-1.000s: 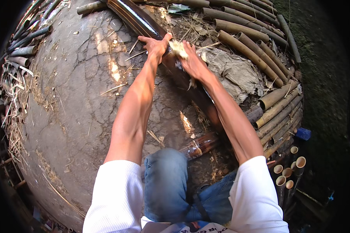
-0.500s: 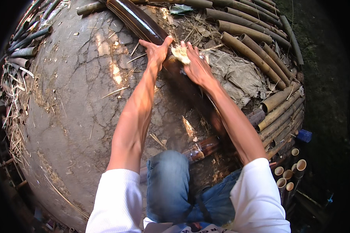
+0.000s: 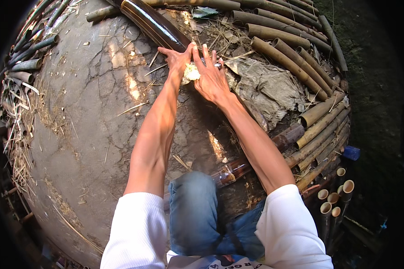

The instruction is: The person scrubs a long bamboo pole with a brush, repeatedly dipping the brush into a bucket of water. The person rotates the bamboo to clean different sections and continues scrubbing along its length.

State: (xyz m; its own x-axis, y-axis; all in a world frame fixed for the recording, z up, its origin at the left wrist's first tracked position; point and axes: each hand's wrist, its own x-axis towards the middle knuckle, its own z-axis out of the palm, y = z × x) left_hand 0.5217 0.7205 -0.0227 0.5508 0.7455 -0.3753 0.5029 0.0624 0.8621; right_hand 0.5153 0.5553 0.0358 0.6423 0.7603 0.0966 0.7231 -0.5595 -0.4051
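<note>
A thick, dark, glossy bamboo pole [image 3: 155,24] slants from the far left toward my knees, its shine bright at the far end. My left hand [image 3: 178,60] grips its upper part, thumb and a finger spread apart; the remaining fingers are hidden. Close beside it, my right hand [image 3: 211,80] lies over the pole with fingers stretched forward and a ring on one. A crumpled pale wad of fibre [image 3: 191,71] sticks out from under my right hand's thumb side, pressed against the pole next to my left wrist.
Under the slanting pole, a brown bamboo piece [image 3: 231,172] crosses before my knees. Crumpled grey cloth [image 3: 269,87] lies at the right. Rows of cut bamboo [image 3: 296,58] line the far right; more bamboo [image 3: 29,65] is piled left. Upright tubes [image 3: 325,208] and a blue object [image 3: 351,153] stand at lower right.
My right hand has slid left and slightly nearer with the wad, which now sits against my left hand. My left hand keeps its place on the pole.
</note>
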